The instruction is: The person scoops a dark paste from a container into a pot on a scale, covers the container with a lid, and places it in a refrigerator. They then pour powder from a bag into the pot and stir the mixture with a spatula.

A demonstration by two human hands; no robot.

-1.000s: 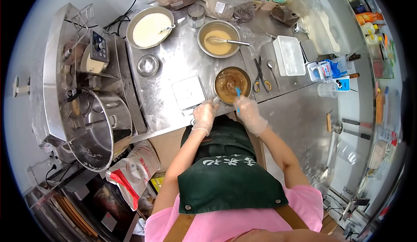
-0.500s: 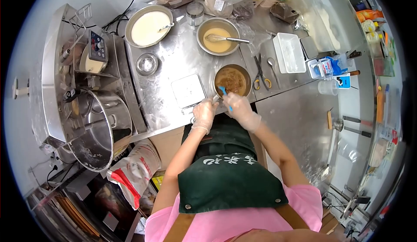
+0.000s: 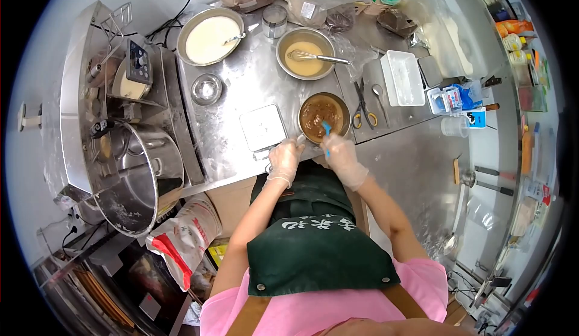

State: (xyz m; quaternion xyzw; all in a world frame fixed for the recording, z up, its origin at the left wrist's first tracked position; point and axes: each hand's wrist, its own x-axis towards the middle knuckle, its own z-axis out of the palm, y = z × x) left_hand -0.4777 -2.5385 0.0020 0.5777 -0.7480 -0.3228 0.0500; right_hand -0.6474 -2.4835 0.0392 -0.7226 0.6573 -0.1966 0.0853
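A saucepan (image 3: 346, 110) of brown, lumpy mixture (image 3: 318, 114) sits near the counter's front edge. My left hand (image 3: 286, 160), in a clear glove, is closed around its short handle (image 3: 301, 139). A blue spatula (image 3: 327, 129) is gripped in my gloved right hand (image 3: 342, 157), its blade dipping into the mixture at the pan's near right side. Left of the pan lies a white-topped square scale (image 3: 263, 126). Behind it stands a steel bowl (image 3: 280, 51) of pale yellow batter with a whisk (image 3: 313, 56) resting across it.
A large bowl (image 3: 182, 45) of creamy white liquid stands at the back left, near a small metal bowl (image 3: 206, 88). Scissors (image 3: 363, 108), a spoon (image 3: 381, 102) and a white tray (image 3: 403, 79) lie to the right. A mixer bowl (image 3: 140, 182) stands at the far left.
My right hand has shifted right with the spatula, whose blade has gone from the pan's left side to its right. My left hand stays on the handle.
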